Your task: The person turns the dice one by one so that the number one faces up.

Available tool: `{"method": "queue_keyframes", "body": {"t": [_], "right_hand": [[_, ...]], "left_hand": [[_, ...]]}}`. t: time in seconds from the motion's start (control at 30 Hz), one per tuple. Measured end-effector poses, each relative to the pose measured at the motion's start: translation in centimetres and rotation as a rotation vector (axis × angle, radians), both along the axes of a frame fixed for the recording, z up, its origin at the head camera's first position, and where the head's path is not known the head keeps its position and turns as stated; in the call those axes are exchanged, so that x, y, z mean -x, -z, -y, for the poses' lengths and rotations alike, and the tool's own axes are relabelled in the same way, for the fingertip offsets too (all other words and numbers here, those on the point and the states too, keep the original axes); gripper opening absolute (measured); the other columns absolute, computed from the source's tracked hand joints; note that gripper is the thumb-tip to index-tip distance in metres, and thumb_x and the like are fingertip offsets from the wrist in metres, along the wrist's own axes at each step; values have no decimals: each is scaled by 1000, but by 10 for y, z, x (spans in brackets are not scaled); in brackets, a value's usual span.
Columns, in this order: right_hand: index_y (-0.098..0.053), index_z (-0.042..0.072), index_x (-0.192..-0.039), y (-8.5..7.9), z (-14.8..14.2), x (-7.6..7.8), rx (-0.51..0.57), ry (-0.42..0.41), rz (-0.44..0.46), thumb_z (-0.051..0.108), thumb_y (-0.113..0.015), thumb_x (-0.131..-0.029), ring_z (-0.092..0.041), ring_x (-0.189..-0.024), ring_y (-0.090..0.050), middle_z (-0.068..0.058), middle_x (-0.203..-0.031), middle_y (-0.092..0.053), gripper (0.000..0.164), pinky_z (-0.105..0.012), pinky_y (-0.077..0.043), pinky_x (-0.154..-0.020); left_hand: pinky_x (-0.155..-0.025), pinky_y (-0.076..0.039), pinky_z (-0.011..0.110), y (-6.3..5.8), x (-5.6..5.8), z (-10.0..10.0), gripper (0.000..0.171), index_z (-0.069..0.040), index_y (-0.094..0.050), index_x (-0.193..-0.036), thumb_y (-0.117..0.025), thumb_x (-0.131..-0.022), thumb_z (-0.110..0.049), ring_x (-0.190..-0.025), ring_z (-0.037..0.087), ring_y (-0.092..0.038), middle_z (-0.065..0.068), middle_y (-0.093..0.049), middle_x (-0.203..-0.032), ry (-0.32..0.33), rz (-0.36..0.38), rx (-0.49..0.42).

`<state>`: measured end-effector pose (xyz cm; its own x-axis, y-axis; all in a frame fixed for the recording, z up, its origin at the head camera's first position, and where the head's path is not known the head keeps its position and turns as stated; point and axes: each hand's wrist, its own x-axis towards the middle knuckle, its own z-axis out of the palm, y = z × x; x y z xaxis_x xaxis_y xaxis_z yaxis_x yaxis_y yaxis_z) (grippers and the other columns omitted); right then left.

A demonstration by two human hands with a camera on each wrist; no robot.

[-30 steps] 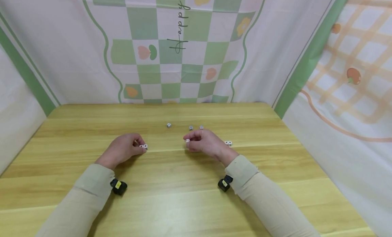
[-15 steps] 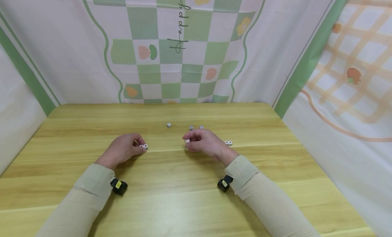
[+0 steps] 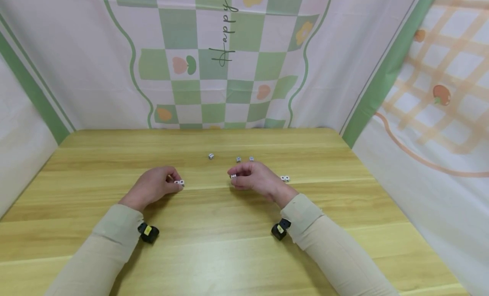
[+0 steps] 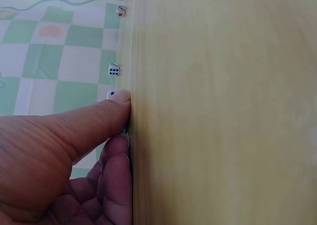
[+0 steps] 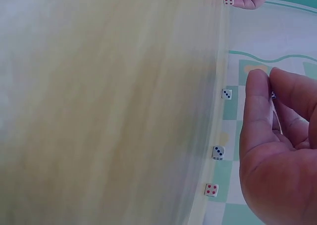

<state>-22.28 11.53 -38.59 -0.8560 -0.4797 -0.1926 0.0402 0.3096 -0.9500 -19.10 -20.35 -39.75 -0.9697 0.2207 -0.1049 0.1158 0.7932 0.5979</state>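
Note:
At the left of the head view, my left hand (image 3: 154, 185) rests low over the table, thumb and fingers around a pair of white dice (image 3: 181, 183) set side by side. The thumb in the left wrist view covers most of one die (image 4: 112, 94). Further right, my right hand (image 3: 254, 177) pinches a single white die (image 3: 234, 176) between thumb and fingertips, just above the wood. In the right wrist view, only a sliver of that held die (image 5: 273, 94) shows between the fingers.
Beyond the hands lie three separate dice: a left one (image 3: 211, 156), a middle one (image 3: 238, 159) and a right one (image 3: 251, 159). Two more dice (image 3: 285, 178) sit together beside the right wrist. A patterned cloth (image 3: 214, 92) hangs behind the wooden table (image 3: 214, 245).
The die in my right fingertips has turned, showing different faces to the head camera. My left hand and the loose dice have stayed in place.

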Motion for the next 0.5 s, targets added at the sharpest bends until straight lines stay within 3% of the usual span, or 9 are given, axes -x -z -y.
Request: {"method": "queue_keyframes", "body": {"t": [0.33, 0.5], "right_hand": [[-64, -7, -129, -1, -1, 0, -17, -2, -7, 0, -71, -94, -17, -102, -63, -12, -114, -66, 36, -33, -59, -92], [-64, -3, -125, -1, 0, 0, -24, -1, 2, 1, -70, -95, -17, -101, -66, -19, -120, -67, 30, -34, -59, -91]], "left_hand": [[-82, -48, 40, 1, 1, 1, 10, -15, -70, -100, -74, -98, -24, -91, 23, -60, 5, -69, -101, -1, 8, -10], [-82, -48, 40, 2, 1, 1, 10, -15, -70, -100, -74, -98, -24, -91, 23, -59, 5, -69, -101, -2, 8, -12]]}}
